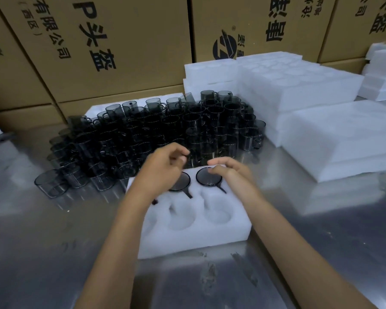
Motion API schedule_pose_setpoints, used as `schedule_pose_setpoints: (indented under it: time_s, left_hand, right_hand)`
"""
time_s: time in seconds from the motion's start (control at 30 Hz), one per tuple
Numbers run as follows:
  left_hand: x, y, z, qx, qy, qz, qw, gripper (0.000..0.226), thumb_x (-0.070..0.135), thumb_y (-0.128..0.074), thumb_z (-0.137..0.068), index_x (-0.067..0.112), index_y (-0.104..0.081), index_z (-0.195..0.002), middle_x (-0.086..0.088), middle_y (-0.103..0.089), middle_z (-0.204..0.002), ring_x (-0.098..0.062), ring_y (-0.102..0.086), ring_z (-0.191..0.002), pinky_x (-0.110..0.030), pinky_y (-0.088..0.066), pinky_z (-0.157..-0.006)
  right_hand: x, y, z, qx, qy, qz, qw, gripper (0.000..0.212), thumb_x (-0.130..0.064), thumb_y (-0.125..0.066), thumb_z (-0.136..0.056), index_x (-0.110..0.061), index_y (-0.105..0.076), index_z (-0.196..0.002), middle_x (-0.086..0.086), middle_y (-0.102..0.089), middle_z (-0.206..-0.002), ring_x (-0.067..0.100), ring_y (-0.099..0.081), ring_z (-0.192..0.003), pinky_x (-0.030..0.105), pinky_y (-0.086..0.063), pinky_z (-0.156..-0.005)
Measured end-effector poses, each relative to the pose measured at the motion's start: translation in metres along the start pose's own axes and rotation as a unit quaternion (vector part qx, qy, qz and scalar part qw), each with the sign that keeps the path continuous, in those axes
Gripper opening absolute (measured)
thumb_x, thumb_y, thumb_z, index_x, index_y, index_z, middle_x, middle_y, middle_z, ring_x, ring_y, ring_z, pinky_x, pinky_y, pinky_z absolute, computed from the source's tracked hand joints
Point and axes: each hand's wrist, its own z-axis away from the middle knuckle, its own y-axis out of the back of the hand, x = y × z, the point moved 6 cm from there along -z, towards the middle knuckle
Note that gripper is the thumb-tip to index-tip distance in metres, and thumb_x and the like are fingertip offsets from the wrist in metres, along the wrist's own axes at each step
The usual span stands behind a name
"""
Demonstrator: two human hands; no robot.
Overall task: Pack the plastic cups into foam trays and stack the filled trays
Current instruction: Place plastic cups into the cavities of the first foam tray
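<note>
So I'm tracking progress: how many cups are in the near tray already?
2: one far right under the right hand, one far middle; the left hand may hide another.

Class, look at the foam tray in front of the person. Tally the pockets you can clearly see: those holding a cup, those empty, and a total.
Pockets holding a cup: 2
Empty pockets: 2
Total: 4
The left forearm hides the left end of the foam tray.

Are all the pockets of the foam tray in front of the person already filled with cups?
No, the foam tray still shows empty near pockets.
</note>
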Motion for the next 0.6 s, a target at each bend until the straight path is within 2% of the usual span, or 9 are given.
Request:
schedule_pose_setpoints:
  time_s: [0.03, 0.1, 0.17, 0.23, 0.33, 0.37, 0.43, 0.5, 0.6]
  left_hand:
    - [-0.010, 0.016, 0.000, 0.036, 0.014, -0.031, 0.999, 0.023, 0.007, -0.055, -0.097, 0.022, -0.069, -0.106, 0.005, -0.068, -0.101, -0.014, -0.063, -0.095, -0.022, -0.049, -0.079]
    - [-0.034, 0.048, 0.000, 0.114, 0.055, -0.103, 0.987, 0.031, -0.001, -0.051, -0.092, 0.019, -0.070, -0.106, -0.005, -0.063, -0.109, -0.027, -0.058, -0.105, -0.034, -0.048, -0.090]
    - [-0.057, 0.067, 0.002, 0.153, 0.119, -0.138, 0.971, 0.024, 0.005, -0.054, -0.091, 0.017, -0.070, -0.105, -0.014, -0.052, -0.123, -0.035, -0.043, -0.124, -0.040, -0.041, -0.103]
    - [-0.077, 0.071, 0.004, 0.143, 0.196, -0.133, 0.961, 0.010, 0.023, -0.063, -0.092, 0.018, -0.068, -0.099, -0.015, -0.042, -0.130, -0.037, -0.035, -0.130, -0.041, -0.037, -0.104]
    - [-0.093, 0.064, 0.005, 0.107, 0.244, -0.097, 0.959, 0.023, 0.037, -0.073, -0.086, 0.018, -0.062, -0.080, -0.015, -0.044, -0.130, -0.034, -0.044, -0.126, -0.044, -0.043, -0.104]
    - [-0.096, 0.063, 0.004, 0.110, 0.243, -0.080, 0.961, 0.025, 0.036, -0.074, -0.085, 0.017, -0.061, -0.075, -0.015, -0.051, -0.126, -0.031, -0.049, -0.123, -0.043, -0.046, -0.101]
    - [-0.101, 0.064, 0.002, 0.130, 0.234, -0.040, 0.963, 0.025, 0.032, -0.076, -0.082, 0.013, -0.064, -0.071, -0.008, -0.066, -0.103, -0.024, -0.060, -0.110, -0.035, -0.051, -0.086]
    - [-0.100, 0.067, 0.003, 0.159, 0.226, -0.016, 0.961, 0.021, 0.029, -0.079, -0.079, 0.013, -0.067, -0.072, 0.003, -0.067, -0.081, -0.019, -0.065, -0.092, -0.026, -0.044, -0.067]
    - [-0.089, 0.078, 0.010, 0.206, 0.170, -0.021, 0.963, 0.020, 0.027, -0.082, -0.073, 0.017, -0.065, -0.076, 0.005, -0.064, -0.075, -0.012, -0.062, -0.075, -0.023, -0.040, -0.056]
  right_hand:
    - [0.001, -0.002, 0.000, 0.000, -0.001, 0.001, 1.000, 0.013, -0.012, -0.074, -0.082, -0.024, -0.077, -0.087, -0.005, -0.074, -0.092, 0.015, -0.069, -0.095, 0.032, -0.054, -0.090]
    - [0.002, -0.004, -0.001, -0.003, 0.002, -0.002, 1.000, 0.013, -0.014, -0.074, -0.082, -0.025, -0.077, -0.088, -0.007, -0.075, -0.094, 0.016, -0.068, -0.100, 0.033, -0.054, -0.092]
    - [0.001, -0.008, -0.002, -0.007, 0.011, 0.004, 1.000, 0.012, -0.016, -0.074, -0.083, -0.027, -0.077, -0.087, -0.013, -0.074, -0.090, 0.007, -0.068, -0.094, 0.023, -0.053, -0.083]
    - [-0.001, -0.015, -0.004, -0.006, 0.028, 0.025, 0.999, 0.011, -0.016, -0.073, -0.083, -0.026, -0.076, -0.087, -0.023, -0.072, -0.082, -0.008, -0.064, -0.080, 0.006, -0.047, -0.065]
    - [-0.004, -0.022, -0.009, -0.007, 0.053, 0.049, 0.997, 0.011, -0.012, -0.071, -0.084, -0.023, -0.075, -0.086, -0.024, -0.070, -0.079, -0.015, -0.061, -0.073, 0.001, -0.041, -0.058]
    - [-0.005, -0.023, -0.009, -0.009, 0.062, 0.061, 0.996, 0.012, -0.013, -0.070, -0.085, -0.023, -0.075, -0.086, -0.022, -0.071, -0.080, -0.013, -0.061, -0.073, 0.001, -0.042, -0.058]
    - [-0.010, -0.023, -0.008, -0.016, 0.091, 0.088, 0.992, 0.013, -0.014, -0.066, -0.088, -0.023, -0.075, -0.086, -0.017, -0.072, -0.082, -0.010, -0.062, -0.075, 0.001, -0.041, -0.060]
    - [-0.015, -0.022, -0.007, -0.014, 0.132, 0.109, 0.985, 0.015, -0.014, -0.064, -0.090, -0.023, -0.075, -0.084, -0.012, -0.073, -0.084, -0.005, -0.064, -0.078, 0.003, -0.042, -0.065]
    - [-0.024, -0.022, -0.005, 0.004, 0.194, 0.161, 0.968, 0.016, -0.012, -0.063, -0.090, -0.023, -0.072, -0.084, -0.009, -0.072, -0.084, 0.010, -0.064, -0.089, 0.018, -0.048, -0.077]
